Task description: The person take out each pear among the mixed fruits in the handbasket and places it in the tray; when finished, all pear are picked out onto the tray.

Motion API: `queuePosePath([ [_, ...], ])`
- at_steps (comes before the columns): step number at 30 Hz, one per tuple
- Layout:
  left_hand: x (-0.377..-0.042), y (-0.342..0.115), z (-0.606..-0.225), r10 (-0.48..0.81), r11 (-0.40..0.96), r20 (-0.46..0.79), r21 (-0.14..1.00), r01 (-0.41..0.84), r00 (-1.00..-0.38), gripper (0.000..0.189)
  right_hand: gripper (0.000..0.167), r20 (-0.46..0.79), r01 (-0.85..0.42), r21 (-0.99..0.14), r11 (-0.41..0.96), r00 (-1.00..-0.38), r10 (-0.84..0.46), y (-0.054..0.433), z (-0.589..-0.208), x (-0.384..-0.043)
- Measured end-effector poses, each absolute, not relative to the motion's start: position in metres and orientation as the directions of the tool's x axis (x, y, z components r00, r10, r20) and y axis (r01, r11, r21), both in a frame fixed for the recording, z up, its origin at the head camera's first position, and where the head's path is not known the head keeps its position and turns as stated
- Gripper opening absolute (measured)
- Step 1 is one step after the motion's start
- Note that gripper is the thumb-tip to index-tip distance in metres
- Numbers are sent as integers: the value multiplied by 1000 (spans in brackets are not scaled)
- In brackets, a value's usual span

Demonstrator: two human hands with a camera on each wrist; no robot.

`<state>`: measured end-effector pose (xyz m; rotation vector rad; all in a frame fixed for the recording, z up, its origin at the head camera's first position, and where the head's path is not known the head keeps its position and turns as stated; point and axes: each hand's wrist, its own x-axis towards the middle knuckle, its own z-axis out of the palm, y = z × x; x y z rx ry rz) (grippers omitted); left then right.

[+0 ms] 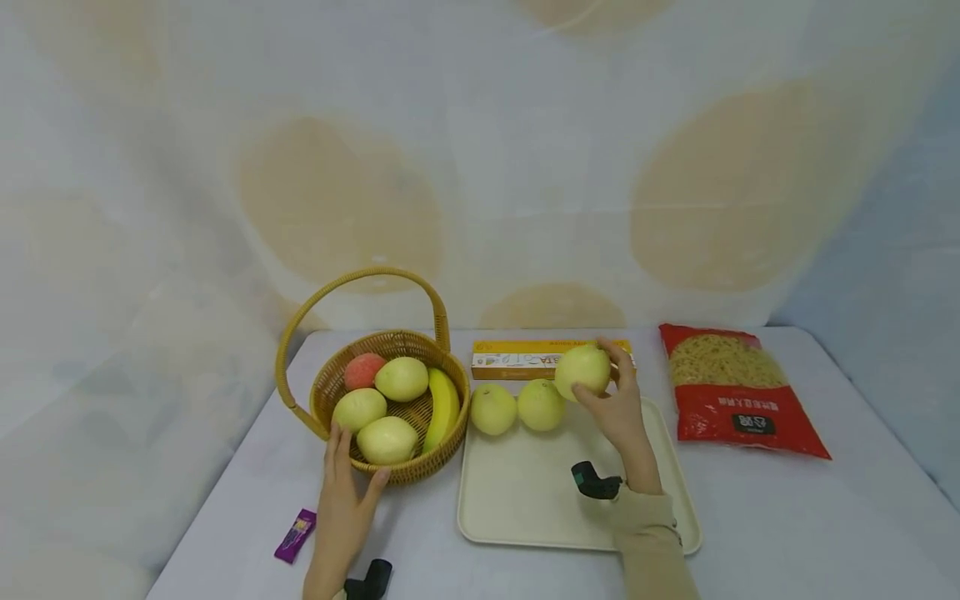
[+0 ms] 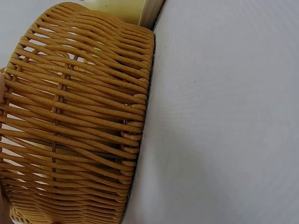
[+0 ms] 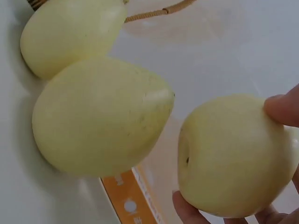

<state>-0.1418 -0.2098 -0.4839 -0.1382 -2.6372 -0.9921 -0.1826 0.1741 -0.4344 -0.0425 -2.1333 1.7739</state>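
My right hand [image 1: 618, 408] holds a pale yellow-green pear [image 1: 582, 369] between thumb and fingers, above the back of a cream tray [image 1: 536, 500]. In the right wrist view, the held pear [image 3: 236, 156] shows its dimpled end, apart from its neighbours. Two more pears [image 1: 542, 405] sit side by side at the tray's back left. With fingers extended and thumb spread, my left hand [image 1: 348, 492] rests against the near left side of a wicker basket [image 1: 420, 472]. Inside lie three similar pears [image 1: 387, 440], a red peach [image 1: 364, 372] and a banana [image 1: 442, 408].
Behind the tray lies an orange and white pasta box [image 1: 510, 360]. A red bag of pasta [image 1: 742, 392] lies to the right of the tray. A small purple packet [image 1: 296, 536] is left of my left hand. The basket's tall handle [image 1: 360, 275] arches upward.
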Motion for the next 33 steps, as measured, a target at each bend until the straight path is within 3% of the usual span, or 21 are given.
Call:
queuePosePath([
  [10, -141, -208, -481, -20, 755, 323, 626, 198, -946, 83, 70, 185, -112, -940, 321, -961, 206, 196, -453, -182],
  [20, -140, -207, -483, -26, 758, 330, 621, 197, -944, 82, 64, 151, -87, -945, 314, -971, 186, 196, -459, -184],
  [27, -141, -208, -485, -27, 753, 323, 629, 193, -946, 82, 48, 73, -14, -952, 306, -981, 181, 198, -460, -182],
  [33, -142, -208, -486, -33, 755, 329, 626, 193, -944, 82, 47, 91, -32, -950, 312, -980, 178, 197, -463, -184],
])
